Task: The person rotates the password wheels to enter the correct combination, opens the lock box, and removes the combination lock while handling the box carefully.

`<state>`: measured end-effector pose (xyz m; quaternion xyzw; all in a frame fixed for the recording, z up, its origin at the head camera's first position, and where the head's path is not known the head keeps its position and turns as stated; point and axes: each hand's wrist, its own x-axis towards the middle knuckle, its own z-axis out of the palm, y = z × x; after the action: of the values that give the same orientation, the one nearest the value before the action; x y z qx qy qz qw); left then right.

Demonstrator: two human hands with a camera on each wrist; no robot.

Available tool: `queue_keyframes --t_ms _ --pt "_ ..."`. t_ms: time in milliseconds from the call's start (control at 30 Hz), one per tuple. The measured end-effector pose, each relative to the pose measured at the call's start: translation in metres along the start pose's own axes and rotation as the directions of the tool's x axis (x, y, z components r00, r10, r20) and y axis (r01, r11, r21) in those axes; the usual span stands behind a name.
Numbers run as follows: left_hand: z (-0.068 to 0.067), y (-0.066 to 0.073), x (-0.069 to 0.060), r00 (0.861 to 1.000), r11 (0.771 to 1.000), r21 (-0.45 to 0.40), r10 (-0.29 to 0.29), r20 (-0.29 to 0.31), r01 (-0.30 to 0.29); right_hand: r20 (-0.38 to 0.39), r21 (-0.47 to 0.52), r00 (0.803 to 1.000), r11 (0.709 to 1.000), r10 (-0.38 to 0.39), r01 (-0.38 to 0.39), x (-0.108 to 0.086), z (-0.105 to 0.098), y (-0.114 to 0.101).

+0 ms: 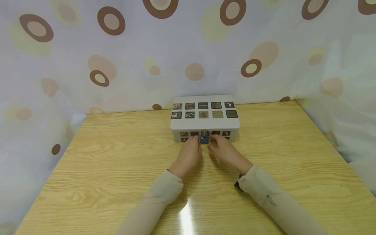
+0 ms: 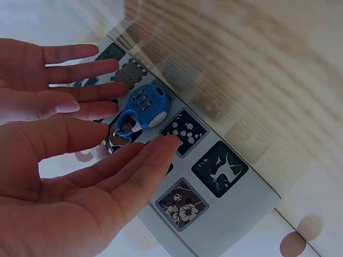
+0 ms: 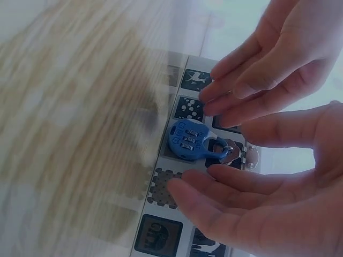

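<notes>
A blue combination padlock (image 1: pixel 204 138) hangs from the metal latch on the front of a white box (image 1: pixel 205 123) with picture squares; its number dials show in the left wrist view (image 2: pixel 144 107) and the right wrist view. My left hand (image 1: pixel 188 155) is just left of the padlock, fingers extended and slightly bent, close to the box front. On the other side my right hand (image 1: pixel 226 152) has its fingers spread loosely beside the padlock (image 3: pixel 188 140). Neither hand grips it; whether a fingertip touches the box, I cannot tell.
The box stands at the back of a wooden table (image 1: pixel 117 169), near a hanging curtain (image 1: pixel 176 49) with brown and yellow circles. More curtain hangs along the left and right sides. A bright reflection lies on the tabletop between the forearms.
</notes>
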<state>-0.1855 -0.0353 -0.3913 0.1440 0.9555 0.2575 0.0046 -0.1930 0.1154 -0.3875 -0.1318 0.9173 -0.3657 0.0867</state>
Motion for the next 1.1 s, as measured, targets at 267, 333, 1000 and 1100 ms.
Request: queue_keyframes --t_ms 267,333,1000,1100 --pt "-0.0012 -0.0022 0.0031 0.998 0.995 -0.099 0.012 0.068 -0.005 0.008 0.048 1.0 0.999 0.009 -0.01 0.0023 -0.0002 0.0" --pt "-0.0013 -0.0031 0.0038 0.997 0.993 -0.116 0.021 0.08 -0.012 0.008 0.048 1.0 0.999 0.007 -0.008 0.0029 -0.0003 0.0004" --pt "-0.0002 -0.0086 0.0083 0.982 0.974 -0.228 0.036 0.188 0.008 0.014 0.123 1.0 0.992 0.004 -0.006 0.0043 0.0003 0.0035" --pt "-0.0004 -0.0096 0.009 0.977 0.968 -0.249 0.026 0.211 0.028 0.018 0.139 1.0 0.99 0.015 -0.018 0.0054 0.0014 0.0049"
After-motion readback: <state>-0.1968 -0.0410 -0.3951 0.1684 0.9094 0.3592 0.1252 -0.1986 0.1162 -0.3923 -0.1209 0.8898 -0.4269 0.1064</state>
